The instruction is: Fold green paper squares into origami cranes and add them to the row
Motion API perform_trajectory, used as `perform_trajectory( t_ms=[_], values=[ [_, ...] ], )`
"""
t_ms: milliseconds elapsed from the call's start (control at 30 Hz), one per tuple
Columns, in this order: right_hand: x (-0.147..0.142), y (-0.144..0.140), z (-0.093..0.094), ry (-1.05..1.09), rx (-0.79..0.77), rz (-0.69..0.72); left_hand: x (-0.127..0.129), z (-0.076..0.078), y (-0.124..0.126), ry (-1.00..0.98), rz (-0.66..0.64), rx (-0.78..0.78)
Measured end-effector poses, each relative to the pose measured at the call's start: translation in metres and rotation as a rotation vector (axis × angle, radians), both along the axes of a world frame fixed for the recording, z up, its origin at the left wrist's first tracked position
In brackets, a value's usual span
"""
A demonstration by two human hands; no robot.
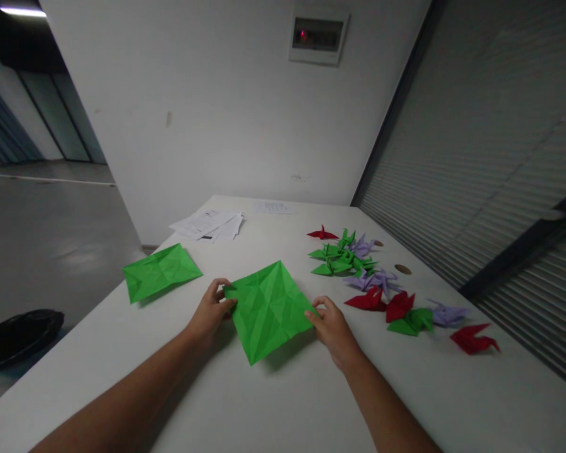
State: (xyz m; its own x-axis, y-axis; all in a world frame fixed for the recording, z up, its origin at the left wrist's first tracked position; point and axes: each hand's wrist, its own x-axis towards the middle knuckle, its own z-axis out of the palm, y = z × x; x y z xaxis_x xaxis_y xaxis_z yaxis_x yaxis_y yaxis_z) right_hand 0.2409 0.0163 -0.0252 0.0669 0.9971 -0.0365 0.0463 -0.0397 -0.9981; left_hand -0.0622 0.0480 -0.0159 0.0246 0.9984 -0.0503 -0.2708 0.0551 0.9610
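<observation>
A creased square of green origami paper [270, 309] is stretched between my two hands, just above the white table [264, 415]. My left hand [212, 309] pinches its left corner, thumb on top. At the opposite corner, my right hand [329, 324] grips the sheet between thumb and fingers. Fold lines cross the whole sheet, and one corner points toward me. To the left lies a second creased green sheet [163, 272], near the table's left edge and apart from my hand.
Several folded paper cranes in green, purple and red [342, 261] spread along the right side, with a red crane [475, 340] nearest. Printed sheets [207, 223] lie at the back left. A black-lined bin [19, 340] stands on the floor at left. Window blinds [490, 157] border the right.
</observation>
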Motion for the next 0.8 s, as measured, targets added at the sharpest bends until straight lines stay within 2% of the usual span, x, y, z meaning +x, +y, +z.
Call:
perform_trajectory(
  t_ms=[200, 333, 567, 800],
  values=[
    [0.003, 0.001, 0.005, 0.02, 0.077, -0.112, -0.002, 0.006, 0.001, 0.115, -0.053, 0.021],
    [0.008, 0.002, 0.005, 0.006, 0.152, -0.131, -0.002, 0.007, 0.001, 0.175, -0.067, 0.03],
    [0.014, 0.005, 0.006, -0.025, 0.16, -0.135, -0.001, 0.009, 0.0, 0.135, -0.062, -0.007],
    [0.017, 0.005, 0.004, -0.095, 0.145, -0.154, -0.003, 0.005, 0.004, 0.112, -0.076, 0.035]
  ],
)
